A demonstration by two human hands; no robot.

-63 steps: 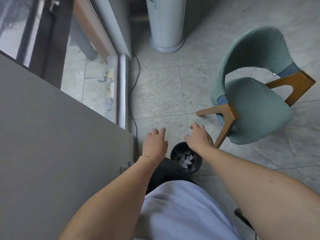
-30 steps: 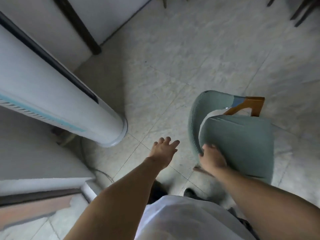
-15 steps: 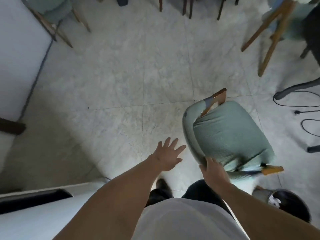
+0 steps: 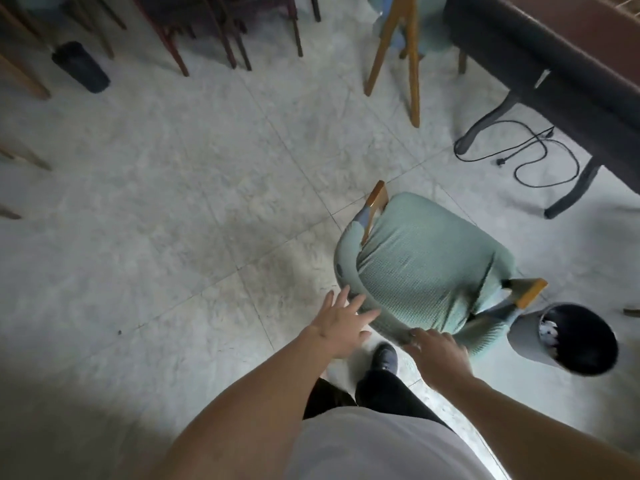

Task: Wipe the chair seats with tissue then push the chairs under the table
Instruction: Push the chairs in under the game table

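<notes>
Since half a second ago the view has swung right, so the green chair [image 4: 429, 268] sits further from the near edge and a dark table [image 4: 568, 57] has come into the upper right corner; the left hand [image 4: 341, 325] has closed in on the chair, where before it hung spread over bare floor. From the head camera, the left hand has its fingers loose and splayed, the tips at the curved green backrest, though whether they press on it or only hover beside it is hard to say; the right hand [image 4: 438, 353] lies on the near rim of the backrest with fingers curled over the fabric, gripping it. This chair stands on the pale tiled floor [image 4: 173, 202], well apart from the table, its seat facing away from the person and its wooden arm ends showing at left and right; a dark waste bin [image 4: 581, 341] with white scraps inside stands just beside its right arm; a black cable [image 4: 530, 157] lies looped beneath the table; another chair [image 4: 405, 39] with light wooden legs stands near the table's far end; one dark shoe [image 4: 384, 356] shows between the hands.
</notes>
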